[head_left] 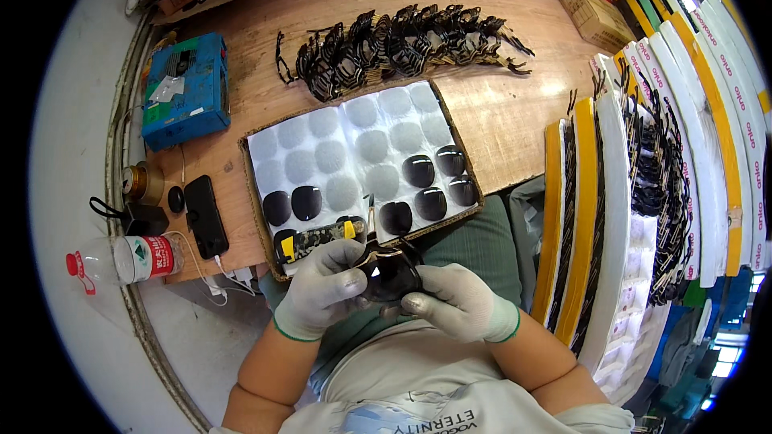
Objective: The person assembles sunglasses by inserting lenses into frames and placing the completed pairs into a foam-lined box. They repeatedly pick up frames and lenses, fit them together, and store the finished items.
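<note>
My left hand (326, 284) and my right hand (458, 299), both in white gloves, hold a pair of sunglasses (392, 275) between them, low in front of my body. One dark, shiny lens faces up. A slim piece with a pale tip (370, 207) rises from beside my left fingers; I cannot tell whether it belongs to the sunglasses. Just beyond my hands a shallow tray (256, 207) tilts against the table's edge, lined with white sheets. Several dark lenses (419, 170) lie along its nearer part, among round grey spots. A black-and-yellow patterned object (320, 239) rests at its near left.
A heap of dark eyeglass frames (402, 44) lies on the wooden table (515, 141). To the left are a blue box (187, 84), a phone (206, 217) on a cable and a plastic bottle (129, 260). White and yellow foam trays (591, 217) stack closely at right.
</note>
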The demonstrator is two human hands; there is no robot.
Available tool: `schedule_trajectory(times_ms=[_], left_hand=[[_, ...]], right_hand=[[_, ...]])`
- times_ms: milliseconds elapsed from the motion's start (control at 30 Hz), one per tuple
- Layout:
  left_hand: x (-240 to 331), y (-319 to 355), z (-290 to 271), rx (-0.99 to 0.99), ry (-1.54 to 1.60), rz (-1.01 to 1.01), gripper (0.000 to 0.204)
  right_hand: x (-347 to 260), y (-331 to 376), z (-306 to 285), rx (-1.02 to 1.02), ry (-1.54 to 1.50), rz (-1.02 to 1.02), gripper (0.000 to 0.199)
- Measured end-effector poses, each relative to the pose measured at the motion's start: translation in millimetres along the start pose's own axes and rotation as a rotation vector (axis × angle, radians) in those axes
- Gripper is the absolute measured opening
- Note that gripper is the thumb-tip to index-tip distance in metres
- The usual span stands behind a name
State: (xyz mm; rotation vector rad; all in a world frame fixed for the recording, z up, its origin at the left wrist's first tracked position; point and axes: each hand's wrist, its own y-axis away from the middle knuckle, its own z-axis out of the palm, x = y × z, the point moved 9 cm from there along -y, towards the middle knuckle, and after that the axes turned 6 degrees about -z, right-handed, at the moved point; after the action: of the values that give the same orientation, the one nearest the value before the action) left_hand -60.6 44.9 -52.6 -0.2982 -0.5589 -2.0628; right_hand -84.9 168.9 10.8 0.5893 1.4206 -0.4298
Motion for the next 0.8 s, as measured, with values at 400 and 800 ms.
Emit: schedule_trajectory(times_ms=[400, 800], left_hand=[[6, -2, 12, 0.123, -0.14, 0.013, 0.034], [10, 9, 3, 0.173, -0.338, -0.041, 0.037]], right_hand=[[16, 6, 1, 0.055, -0.205, 0.042, 0.029], [22, 10, -2, -0.035, -0.216, 0.166, 0.026]])
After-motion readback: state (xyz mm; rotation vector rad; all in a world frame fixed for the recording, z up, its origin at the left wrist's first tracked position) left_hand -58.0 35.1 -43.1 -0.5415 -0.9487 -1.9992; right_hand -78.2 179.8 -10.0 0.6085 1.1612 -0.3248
